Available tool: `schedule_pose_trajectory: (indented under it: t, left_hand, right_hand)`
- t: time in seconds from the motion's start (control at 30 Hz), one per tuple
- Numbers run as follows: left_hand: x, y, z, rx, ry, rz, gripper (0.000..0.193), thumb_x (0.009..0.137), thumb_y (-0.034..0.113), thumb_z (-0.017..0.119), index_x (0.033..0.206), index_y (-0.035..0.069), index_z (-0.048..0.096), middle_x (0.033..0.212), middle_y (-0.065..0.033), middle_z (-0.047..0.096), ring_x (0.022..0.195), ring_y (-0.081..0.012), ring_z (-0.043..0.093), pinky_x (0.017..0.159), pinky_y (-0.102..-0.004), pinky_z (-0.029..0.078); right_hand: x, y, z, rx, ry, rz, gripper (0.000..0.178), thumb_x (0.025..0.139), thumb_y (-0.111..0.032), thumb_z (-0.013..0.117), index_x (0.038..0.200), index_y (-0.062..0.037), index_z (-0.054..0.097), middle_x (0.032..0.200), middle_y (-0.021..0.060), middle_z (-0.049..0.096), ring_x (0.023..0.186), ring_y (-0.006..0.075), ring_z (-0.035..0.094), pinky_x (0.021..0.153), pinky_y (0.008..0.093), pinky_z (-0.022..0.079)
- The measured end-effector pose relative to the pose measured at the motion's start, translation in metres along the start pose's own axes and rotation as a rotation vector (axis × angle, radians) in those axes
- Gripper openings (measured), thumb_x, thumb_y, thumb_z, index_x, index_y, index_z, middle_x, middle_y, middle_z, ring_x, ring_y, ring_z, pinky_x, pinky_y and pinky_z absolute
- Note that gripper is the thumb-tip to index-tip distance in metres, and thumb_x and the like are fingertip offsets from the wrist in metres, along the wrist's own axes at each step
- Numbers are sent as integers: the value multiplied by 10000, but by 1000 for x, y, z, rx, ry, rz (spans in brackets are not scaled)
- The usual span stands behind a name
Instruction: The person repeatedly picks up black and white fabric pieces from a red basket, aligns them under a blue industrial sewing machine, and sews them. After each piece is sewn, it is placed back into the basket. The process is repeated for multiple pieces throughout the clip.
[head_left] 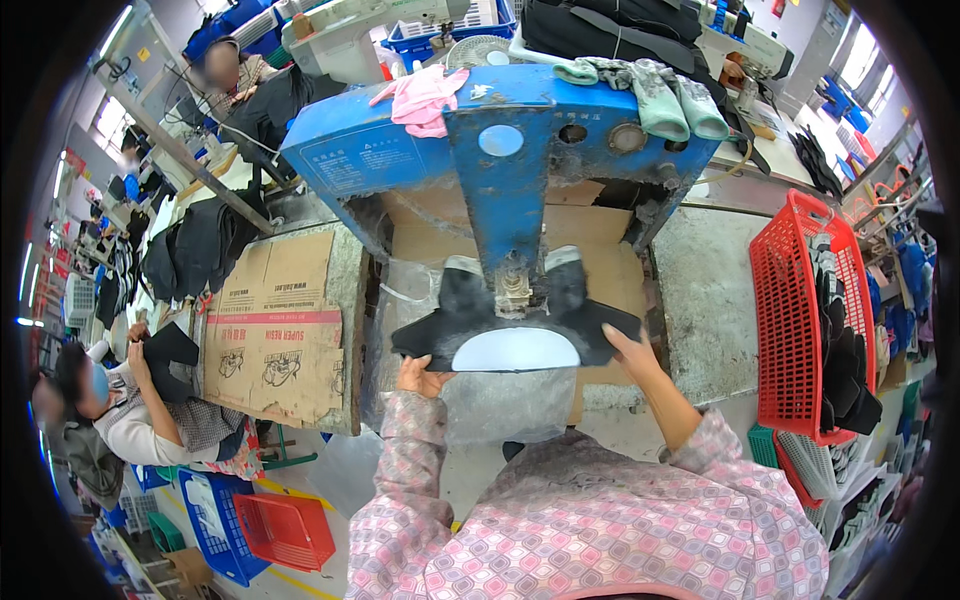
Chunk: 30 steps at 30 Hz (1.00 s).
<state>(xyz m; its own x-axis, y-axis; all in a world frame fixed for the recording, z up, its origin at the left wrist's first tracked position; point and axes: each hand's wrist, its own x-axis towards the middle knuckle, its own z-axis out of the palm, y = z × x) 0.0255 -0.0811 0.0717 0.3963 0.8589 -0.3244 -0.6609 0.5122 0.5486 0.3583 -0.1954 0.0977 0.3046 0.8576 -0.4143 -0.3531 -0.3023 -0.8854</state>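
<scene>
My left hand [425, 378] grips the near left corner of a black fabric panel [430, 336], thumb on top. At its right end, my right hand [632, 352] pinches the other corner. The panel is spread flat, with a pale half-oval area [516, 350] at its near edge. Two dark lobes with whitish tips reach back on either side of a metal machine head [513, 285]. This head sits at the low end of the central arm of a dusty blue machine [500, 200]. Whether the head touches the panel, I cannot tell.
Flattened cardboard [272, 330] covers the left table. A red basket [800, 320] of dark pieces stands right. A pink cloth [425, 98] and pale green gloves [665, 105] lie on the machine. A co-worker [150, 390] handles a black piece at left. Crates [290, 530] stand on the floor.
</scene>
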Motion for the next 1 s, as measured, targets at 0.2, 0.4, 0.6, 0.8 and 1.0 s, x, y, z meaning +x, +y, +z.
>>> schedule_pose_trajectory:
  t: [0.2,0.4,0.6,0.8,1.0]
  left_hand:
    - [1,-99,43,1086,6,697,321,803,111,431,1109,14,434,1018,-132,551,920,-279,546,791,-394,454]
    - [16,-148,41,833,-204,524,329,778,130,497,1080,9,442,988,-109,560,897,-238,554,789,-341,450]
    - [-4,-175,64,233,-190,256,279,719,51,549,995,26,517,935,-85,581,867,-189,564,761,-313,450]
    - [-36,-191,95,596,-295,352,296,720,106,576,1001,31,519,941,-95,578,911,-199,545,812,-327,415]
    - [-25,-191,86,-149,-206,42,284,747,204,547,971,28,539,947,-101,573,897,-202,548,773,-325,431]
  right_hand:
    - [-91,25,0,86,75,-208,315,817,-127,530,1096,4,466,1012,44,521,915,128,488,778,244,396]
    - [-110,12,11,-337,145,-282,325,800,-169,570,1055,14,486,1010,62,516,911,135,481,802,260,378]
    - [-155,-11,6,-478,278,-384,214,808,-110,521,958,39,548,899,55,577,803,123,525,717,248,404]
    - [-205,-21,-2,-467,430,-370,238,806,-88,506,1001,45,532,934,90,575,828,153,529,738,264,406]
    - [-194,-5,3,-585,399,-361,252,809,-102,514,1011,48,526,942,79,568,827,147,522,732,273,408]
